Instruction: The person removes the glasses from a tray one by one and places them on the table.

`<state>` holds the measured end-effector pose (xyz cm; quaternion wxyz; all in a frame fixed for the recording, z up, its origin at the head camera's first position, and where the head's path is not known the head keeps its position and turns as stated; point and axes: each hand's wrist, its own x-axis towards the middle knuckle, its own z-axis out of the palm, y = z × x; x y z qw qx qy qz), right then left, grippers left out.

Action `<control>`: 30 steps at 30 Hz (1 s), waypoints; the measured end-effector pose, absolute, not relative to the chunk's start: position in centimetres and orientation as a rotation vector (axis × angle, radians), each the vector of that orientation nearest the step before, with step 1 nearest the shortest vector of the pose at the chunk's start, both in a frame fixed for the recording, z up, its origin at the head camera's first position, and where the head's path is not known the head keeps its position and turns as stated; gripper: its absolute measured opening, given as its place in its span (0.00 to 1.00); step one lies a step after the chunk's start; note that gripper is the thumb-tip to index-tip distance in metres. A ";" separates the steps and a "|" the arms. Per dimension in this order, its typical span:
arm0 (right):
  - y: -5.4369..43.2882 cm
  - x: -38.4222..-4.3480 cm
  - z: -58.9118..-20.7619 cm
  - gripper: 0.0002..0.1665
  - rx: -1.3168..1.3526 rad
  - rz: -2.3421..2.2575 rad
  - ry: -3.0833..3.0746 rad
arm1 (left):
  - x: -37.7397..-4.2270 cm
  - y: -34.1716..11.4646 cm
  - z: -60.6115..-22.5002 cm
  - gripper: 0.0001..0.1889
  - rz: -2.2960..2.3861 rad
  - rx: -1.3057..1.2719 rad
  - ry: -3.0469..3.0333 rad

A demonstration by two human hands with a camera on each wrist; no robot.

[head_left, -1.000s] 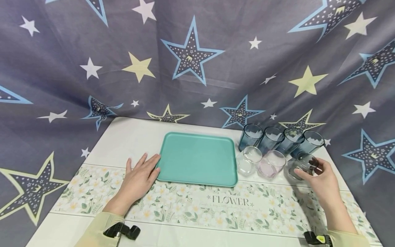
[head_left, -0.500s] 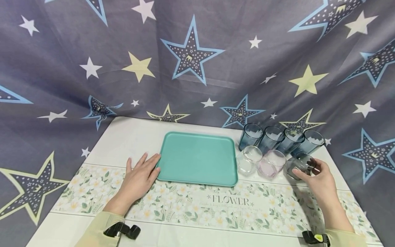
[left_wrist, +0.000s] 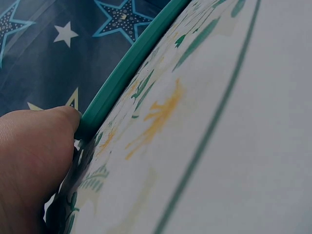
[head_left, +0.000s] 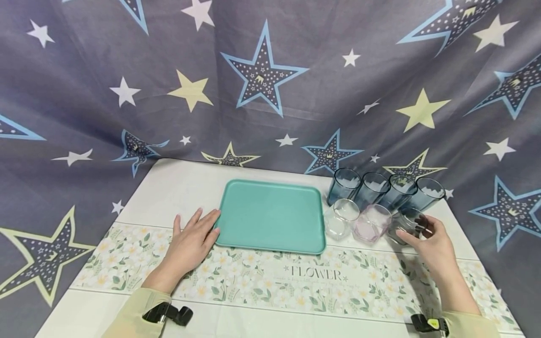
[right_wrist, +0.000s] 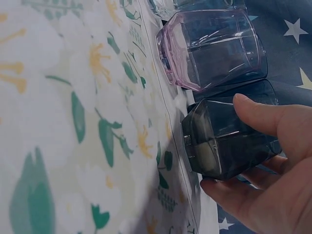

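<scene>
My right hand [head_left: 435, 244] holds a smoky grey glass [head_left: 403, 224], thumb on the near side and fingers on its right and underside in the right wrist view. The grey glass [right_wrist: 229, 136] stands beside a pink-tinted faceted glass [head_left: 372, 224], very close to it. Left of the pink one is a clear glass [head_left: 341, 219]. My left hand [head_left: 190, 244] rests at the left edge of a turquoise tray [head_left: 270, 216], fingers extended and fingertips on its rim. In the left wrist view the thumb touches the tray's edge [left_wrist: 117, 78].
Several tall blue glasses [head_left: 374, 190] stand in a row behind the short ones. The white table has a floral cloth strip [head_left: 313, 286] across its front. A grey star-patterned curtain [head_left: 270, 131] hangs behind the table.
My right hand has shifted the grey glass a little to the left, up beside the pink glass. The left hand and the tray stay in place.
</scene>
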<state>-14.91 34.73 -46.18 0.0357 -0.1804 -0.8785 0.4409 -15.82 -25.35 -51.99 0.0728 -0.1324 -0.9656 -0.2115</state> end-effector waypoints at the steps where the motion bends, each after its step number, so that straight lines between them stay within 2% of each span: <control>1: 34.7 -14.9 -46.2 0.64 -0.549 1.358 -2.701 | -15.8 -25.4 -52.0 0.29 -0.634 -0.398 -2.900; 14: 34.8 -14.8 -46.5 0.64 -0.449 1.453 -2.711 | -15.7 -25.4 -51.8 0.29 -0.629 -0.397 -2.906; 30: 34.9 -14.6 -46.4 0.65 -0.450 1.402 -2.727 | -15.9 -25.4 -52.0 0.30 -0.627 -0.390 -2.908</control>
